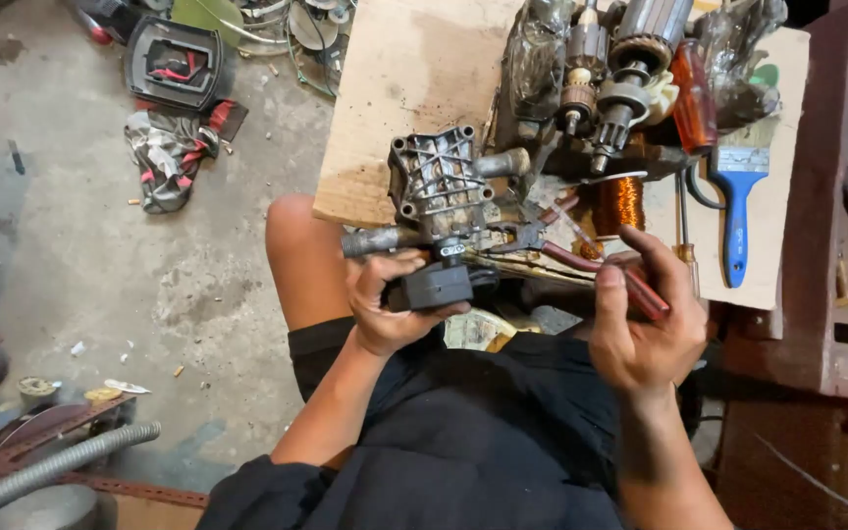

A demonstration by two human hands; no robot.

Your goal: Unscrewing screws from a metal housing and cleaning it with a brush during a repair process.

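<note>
My left hand [386, 306] grips a grey metal pump housing [437, 186] by its dark lower block [431, 286], holding it up over my lap. The housing has a ribbed square face and pipe stubs on both sides. My right hand [645, 329] is closed around the red-brown handles of a pair of pliers [581, 263]. The pliers' jaws reach left to the right side of the housing, just below its ribbed face.
A wooden board [414, 79] lies ahead with motor armatures [630, 69], a copper coil [622, 201], a blue-handled paintbrush [738, 211] and an orange-handled screwdriver [691, 98]. A rag [169, 147] and black case [174, 64] lie on the concrete floor at left. A ribbed hose [51, 466] is lower left.
</note>
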